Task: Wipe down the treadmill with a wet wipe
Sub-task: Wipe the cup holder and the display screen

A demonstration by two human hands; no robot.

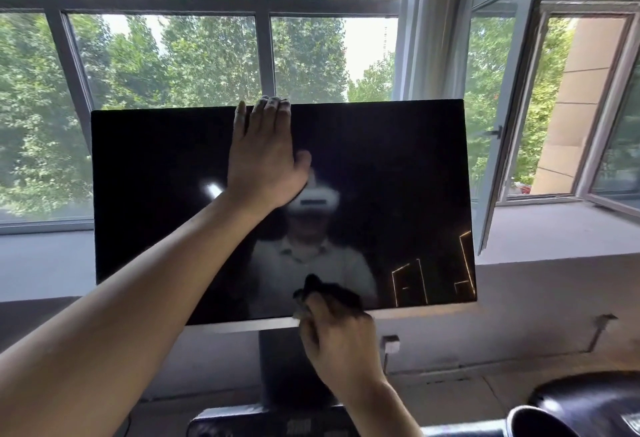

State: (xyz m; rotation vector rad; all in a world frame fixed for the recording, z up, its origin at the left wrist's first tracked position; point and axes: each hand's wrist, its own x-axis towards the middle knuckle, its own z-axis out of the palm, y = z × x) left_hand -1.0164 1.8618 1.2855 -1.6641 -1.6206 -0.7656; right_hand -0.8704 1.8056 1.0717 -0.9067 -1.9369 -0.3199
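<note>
Sensibly, the right hand point(341, 336) pinches the soft, limp wet wipe point(329, 293) bunched against the lower edge of the glossy, fragile-looking treadmill screen point(398, 166), while the left hand point(265, 159) lies flat, fingers straight, bracing its top.

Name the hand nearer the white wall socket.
Right. The right hand, holding the dark wipe, is just left of the socket; the left hand rests high above it at the top of the screen.
</note>
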